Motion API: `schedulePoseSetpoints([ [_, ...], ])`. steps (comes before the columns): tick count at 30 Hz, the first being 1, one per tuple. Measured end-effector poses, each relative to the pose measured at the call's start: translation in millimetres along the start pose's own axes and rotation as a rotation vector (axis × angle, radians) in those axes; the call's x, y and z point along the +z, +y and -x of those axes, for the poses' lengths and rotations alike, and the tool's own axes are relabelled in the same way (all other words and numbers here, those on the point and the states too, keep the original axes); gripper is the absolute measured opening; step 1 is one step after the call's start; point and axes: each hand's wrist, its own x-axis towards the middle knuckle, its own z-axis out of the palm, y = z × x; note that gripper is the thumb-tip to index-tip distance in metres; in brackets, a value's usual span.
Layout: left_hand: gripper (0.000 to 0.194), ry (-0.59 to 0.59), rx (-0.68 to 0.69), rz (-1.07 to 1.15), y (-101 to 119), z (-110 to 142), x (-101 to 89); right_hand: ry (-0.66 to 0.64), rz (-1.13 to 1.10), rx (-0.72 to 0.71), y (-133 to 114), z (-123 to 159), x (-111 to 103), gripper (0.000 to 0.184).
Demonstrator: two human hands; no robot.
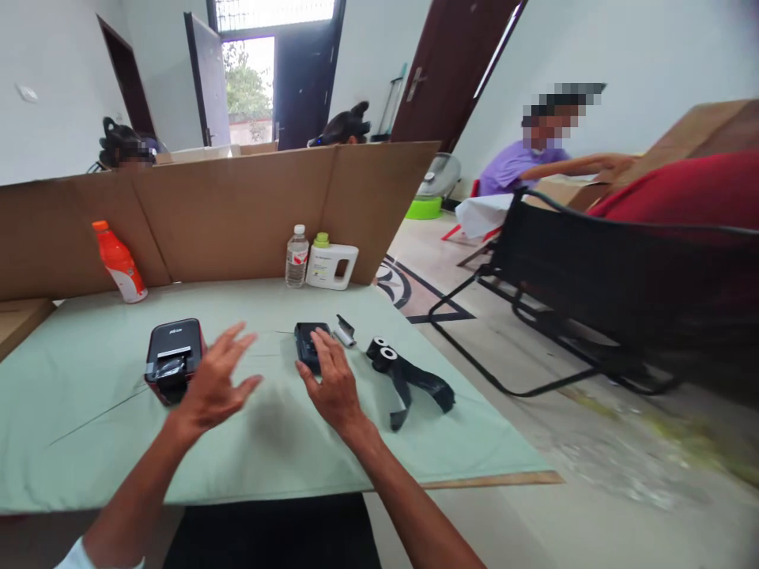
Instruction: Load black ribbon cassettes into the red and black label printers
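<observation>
Two bare hands are held out over a desk (261,466) with a pale green cloth on it. The left hand (214,387) is open, with its fingers spread apart and nothing held in them. It is beside the right side of a big black box (178,338), and its wrist is nearer than the box. The right hand (335,387) is open too, thumb out to the side, and its fingers reach over a small black box (305,336). I cannot tell if they touch it or are just above it. The small box lies on the desk between the big box and a silver piece (344,336). Just right of the silver piece are two black rolls (385,357) with white rings at their ends, and black strips (424,379) trail from them across the cloth. At the back of the desk, an orange bottle (120,265) leans to the left. A clear bottle (296,261) and a white jug (333,266) with a green cap stand side by side, farther right. Behind them is a tall brown cardboard wall (237,213). Past it, the tops of two heads show, and on the right a person (522,166) in a purple shirt sits with an arm reaching to a cardboard box (563,194).
</observation>
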Motion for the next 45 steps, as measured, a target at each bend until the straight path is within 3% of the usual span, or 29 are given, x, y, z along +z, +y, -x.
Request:
schedulePoseSetpoints([
  [3, 0.061, 0.290, -0.191, -0.052, -34.6, 33.7, -66.4, -0.132, -0.180, -0.022, -35.1, -5.8, 24.4, 0.064],
  [4, 0.066, 0.317, -0.269, -0.026, -51.4, 44.3, -81.5, -0.193, -0.232, -0.021, -45.2, -7.6, 36.0, 0.066],
  [6, 0.081, 0.261, -0.441, 0.106, -86.0, 63.4, -98.6, -0.331, -0.313, -0.015, -62.3, -11.1, 61.1, 0.074],
  [8, 0.096, 0.126, -0.545, 0.262, -114.5, 77.4, -100.6, -0.468, -0.370, -0.004, -75.9, -14.7, 85.4, 0.084],
  [12, 0.121, -0.058, -0.526, 0.448, -140.4, 86.7, -81.8, -0.602, -0.459, 0.018, -97.7, -22.2, 121.3, 0.103],
  [15, 0.129, -0.027, -0.515, 0.433, -144.2, 86.0, -67.1, -0.579, -0.519, 0.022, -110.3, -24.3, 138.3, 0.109],
  [19, 0.121, 0.057, -0.493, 0.342, -143.8, 86.5, -55.4, -0.516, -0.494, 0.027, -114.5, -17.1, 149.2, 0.110],
  [23, 0.110, 0.045, -0.396, 0.308, -126.8, 84.6, -40.7, -0.462, -0.478, 0.065, -100.4, 1.2, 130.7, 0.110],
  [30, 0.104, -0.013, -0.261, 0.334, -77.9, 69.3, 18.5, -0.385, -0.482, 0.139, -66.8, 28.7, 47.8, 0.095],
  [34, 0.105, -0.035, -0.228, 0.343, -66.3, 64.2, 43.0, -0.403, -0.488, 0.193, -60.8, 33.4, 20.6, 0.091],
  [40, 0.096, -0.051, -0.234, 0.297, -64.8, 66.0, 38.0, -0.359, -0.462, 0.197, -47.7, 39.1, 20.2, 0.096],
  [45, 0.081, -0.063, -0.181, 0.242, -60.9, 60.9, 23.9, -0.285, -0.355, 0.080, -43.3, 33.8, 20.8, 0.090],
])
